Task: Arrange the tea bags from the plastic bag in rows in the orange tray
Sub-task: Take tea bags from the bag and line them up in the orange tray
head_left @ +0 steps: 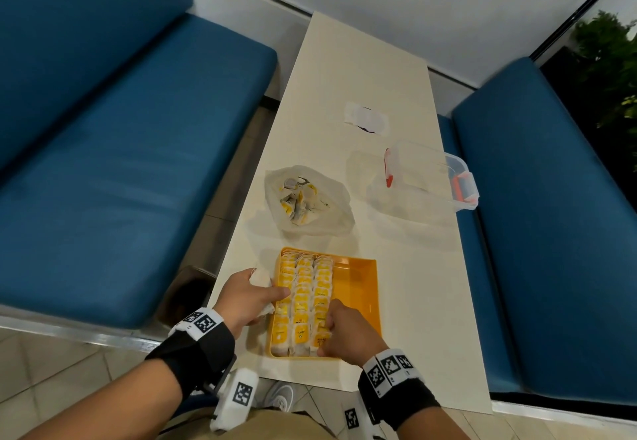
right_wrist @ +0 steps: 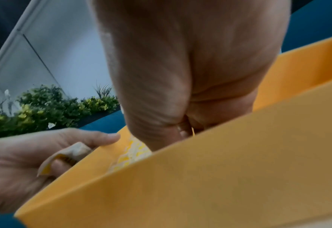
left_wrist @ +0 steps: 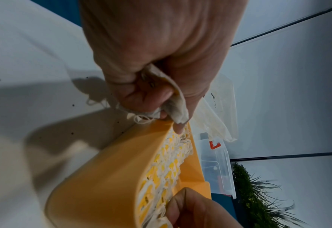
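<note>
The orange tray lies near the table's front edge and holds three rows of yellow-and-white tea bags along its left side. Its right strip is bare. My left hand sits at the tray's left wall, gripping a bunch of loose tea bags in its curled fingers, with one finger stretched onto the left row. My right hand is down inside the tray at the front of the third row, fingers curled and pinching a tea bag there. The crumpled plastic bag with more tea bags lies just beyond the tray.
A clear lidded box with red clips stands at the right, partly over the table edge. Farther back lies a small white packet. Blue benches flank the narrow cream table.
</note>
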Motion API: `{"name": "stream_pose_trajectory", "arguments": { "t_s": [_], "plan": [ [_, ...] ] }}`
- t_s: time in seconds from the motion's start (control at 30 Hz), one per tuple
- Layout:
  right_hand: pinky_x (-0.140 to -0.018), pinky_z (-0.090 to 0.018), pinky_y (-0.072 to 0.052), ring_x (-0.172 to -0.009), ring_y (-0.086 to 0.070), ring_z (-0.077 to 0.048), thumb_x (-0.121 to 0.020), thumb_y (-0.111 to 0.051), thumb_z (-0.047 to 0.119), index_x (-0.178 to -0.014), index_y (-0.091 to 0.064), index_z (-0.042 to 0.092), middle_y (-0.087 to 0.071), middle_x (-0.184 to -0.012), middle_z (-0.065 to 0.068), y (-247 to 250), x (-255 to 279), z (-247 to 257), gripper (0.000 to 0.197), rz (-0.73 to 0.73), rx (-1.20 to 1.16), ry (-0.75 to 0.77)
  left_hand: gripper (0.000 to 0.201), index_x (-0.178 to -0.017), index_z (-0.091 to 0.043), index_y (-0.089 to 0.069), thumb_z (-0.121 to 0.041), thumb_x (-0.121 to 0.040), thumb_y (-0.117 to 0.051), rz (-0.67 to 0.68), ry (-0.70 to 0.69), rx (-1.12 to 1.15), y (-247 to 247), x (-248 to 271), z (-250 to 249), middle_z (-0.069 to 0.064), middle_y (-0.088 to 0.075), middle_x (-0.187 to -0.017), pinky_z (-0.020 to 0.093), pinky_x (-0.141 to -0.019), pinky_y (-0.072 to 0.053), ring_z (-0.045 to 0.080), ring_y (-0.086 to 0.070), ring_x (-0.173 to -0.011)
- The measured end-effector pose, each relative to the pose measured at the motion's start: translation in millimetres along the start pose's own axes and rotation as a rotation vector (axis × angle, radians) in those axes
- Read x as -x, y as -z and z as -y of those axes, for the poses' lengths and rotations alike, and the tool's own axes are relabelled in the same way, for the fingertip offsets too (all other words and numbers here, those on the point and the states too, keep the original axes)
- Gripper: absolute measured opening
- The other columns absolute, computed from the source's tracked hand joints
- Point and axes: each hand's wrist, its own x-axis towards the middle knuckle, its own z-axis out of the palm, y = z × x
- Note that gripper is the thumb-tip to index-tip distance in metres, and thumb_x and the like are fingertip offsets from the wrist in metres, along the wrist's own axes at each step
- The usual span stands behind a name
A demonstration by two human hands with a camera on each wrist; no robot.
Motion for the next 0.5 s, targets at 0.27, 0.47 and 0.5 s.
{"name": "stream_pose_trajectory", "arguments": {
  "t_s": [0.27,0.47,0.5],
  "plan": [
    [-0.075,-0.046,-0.061,-0.08,-0.068,-0.023,-0.071,-0.081,0.008,-0.087,-0.046,0.02,-0.062,-0.088,-0.003,-4,-4,-1,0.04,-0.026,-0.146,-0.059,0.023,-0.083,-0.018,-0.068,-0.024,-0.077,-0.089,0.062,0.028,0.027,8,6,-3,-0.004,-0.073,-0.068,0.022,-0.05,-0.047,0.01,-0.066,-0.059],
    [-0.068,-0.033,-0.054,-0.077,-0.066,-0.017,-0.076,-0.081,0.022,-0.089,-0.049,0.025,-0.067,-0.089,-0.001,23,-3,0,0.035,-0.149,-0.128,-0.002,0.042,-0.081,-0.012,-0.055,-0.051,-0.092,-0.066,0.196,0.122,0.275,27,10,-30,0.0,-0.056,-0.058,0.025,-0.047,-0.028,0.015,-0.035,-0.048],
    [-0.07,-0.035,-0.056,-0.076,-0.068,-0.017,-0.079,-0.079,0.022,-0.09,-0.051,0.025,-0.068,-0.086,-0.001,30,-2,4,0.03,-0.195,-0.157,0.032,0.041,-0.082,-0.013,-0.06,-0.052,-0.094,-0.063,0.197,0.149,0.293,27,9,-33,0.001,-0.059,-0.064,0.024,-0.046,-0.029,0.016,-0.041,-0.053]
  ]
}}
